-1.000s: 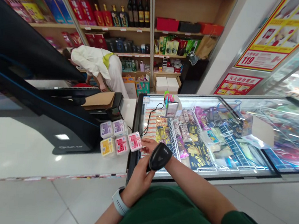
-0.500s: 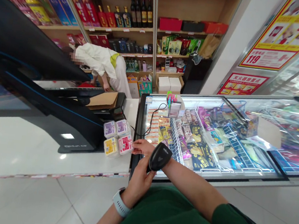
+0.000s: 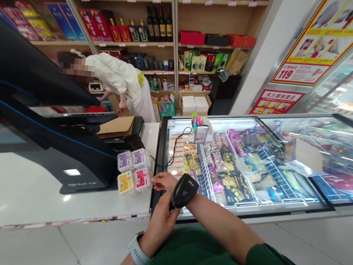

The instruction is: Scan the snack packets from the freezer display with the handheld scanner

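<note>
My left hand [image 3: 162,220], with a pale watch on its wrist, is closed round the handle of a black barcode scanner [image 3: 185,191]. The scanner's head lies over my right forearm. My right hand [image 3: 165,181] reaches across to the left, its fingers curled together at the edge of the red-labelled plastic tub [image 3: 142,178]. Whether they pinch the tub's rim or some wrapping is too small to tell. Beside that tub stand a yellow-labelled tub [image 3: 125,182] and two purple-labelled tubs [image 3: 124,161], all close together on the white counter [image 3: 29,192].
A black checkout terminal [image 3: 85,173] stands left of the tubs, with a cardboard piece [image 3: 115,126] behind. On the right is a glass-topped freezer [image 3: 234,207] of packaged food, a black cable [image 3: 174,153] lying across it. Behind the counter a person in white [image 3: 119,75] bends by the shelves.
The view has shifted slightly, so the counter and freezer appear a little lower and further left. The person in white shows more of the head. My hands keep nearly the same pose.
</note>
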`<action>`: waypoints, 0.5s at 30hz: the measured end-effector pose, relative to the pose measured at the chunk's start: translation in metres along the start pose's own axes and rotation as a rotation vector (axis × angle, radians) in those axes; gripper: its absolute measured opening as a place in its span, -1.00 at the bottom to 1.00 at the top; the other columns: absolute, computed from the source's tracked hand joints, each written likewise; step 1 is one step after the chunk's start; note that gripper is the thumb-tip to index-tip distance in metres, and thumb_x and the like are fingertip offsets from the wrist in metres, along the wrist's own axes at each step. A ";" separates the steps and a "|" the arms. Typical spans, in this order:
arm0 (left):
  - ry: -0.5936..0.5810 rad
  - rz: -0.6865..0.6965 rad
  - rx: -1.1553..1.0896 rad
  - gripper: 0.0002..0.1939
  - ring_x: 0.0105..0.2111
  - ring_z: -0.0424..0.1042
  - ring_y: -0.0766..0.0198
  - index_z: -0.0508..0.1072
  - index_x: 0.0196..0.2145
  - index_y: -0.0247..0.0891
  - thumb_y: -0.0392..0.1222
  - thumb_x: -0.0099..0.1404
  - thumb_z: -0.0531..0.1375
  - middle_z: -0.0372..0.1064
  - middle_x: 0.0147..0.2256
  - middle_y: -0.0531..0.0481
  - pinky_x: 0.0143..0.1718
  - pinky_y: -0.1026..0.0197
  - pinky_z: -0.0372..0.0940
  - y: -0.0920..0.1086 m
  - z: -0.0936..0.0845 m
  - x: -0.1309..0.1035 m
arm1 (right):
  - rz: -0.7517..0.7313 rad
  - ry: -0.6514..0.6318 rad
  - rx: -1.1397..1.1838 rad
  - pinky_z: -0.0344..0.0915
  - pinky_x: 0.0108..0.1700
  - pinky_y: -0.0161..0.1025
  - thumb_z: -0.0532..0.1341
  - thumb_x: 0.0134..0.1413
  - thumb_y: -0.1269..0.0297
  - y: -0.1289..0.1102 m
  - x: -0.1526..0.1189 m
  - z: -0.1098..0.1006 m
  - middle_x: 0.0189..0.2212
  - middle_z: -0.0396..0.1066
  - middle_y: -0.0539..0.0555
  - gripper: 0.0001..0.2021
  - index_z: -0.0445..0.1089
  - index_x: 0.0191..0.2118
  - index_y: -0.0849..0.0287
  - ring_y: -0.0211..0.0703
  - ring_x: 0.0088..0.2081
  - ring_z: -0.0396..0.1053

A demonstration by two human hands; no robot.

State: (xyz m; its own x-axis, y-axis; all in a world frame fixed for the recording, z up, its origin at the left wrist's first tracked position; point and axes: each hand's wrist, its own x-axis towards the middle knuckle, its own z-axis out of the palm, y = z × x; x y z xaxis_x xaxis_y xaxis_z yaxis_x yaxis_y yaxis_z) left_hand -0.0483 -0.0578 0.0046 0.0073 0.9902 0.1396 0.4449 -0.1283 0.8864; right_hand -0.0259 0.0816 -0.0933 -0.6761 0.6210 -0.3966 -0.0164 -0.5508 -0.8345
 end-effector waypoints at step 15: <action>-0.072 0.040 0.001 -0.55 0.11 0.34 -0.01 0.28 0.15 -0.26 -0.22 0.31 0.13 0.36 0.09 -0.23 0.13 -0.08 0.25 0.001 0.017 0.011 | -0.049 0.193 0.087 0.31 -0.40 -0.28 0.38 -0.07 0.26 -0.002 -0.042 -0.060 -0.53 0.40 0.04 -0.84 0.43 -0.45 0.23 -0.22 -0.48 0.35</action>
State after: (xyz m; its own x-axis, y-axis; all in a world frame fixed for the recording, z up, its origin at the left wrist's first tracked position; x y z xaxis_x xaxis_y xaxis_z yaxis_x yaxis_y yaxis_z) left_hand -0.0329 -0.0457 -0.0004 0.0897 0.9856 0.1432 0.4437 -0.1682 0.8802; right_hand 0.0468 0.0897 -0.0980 -0.5193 0.7388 -0.4296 -0.1150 -0.5585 -0.8215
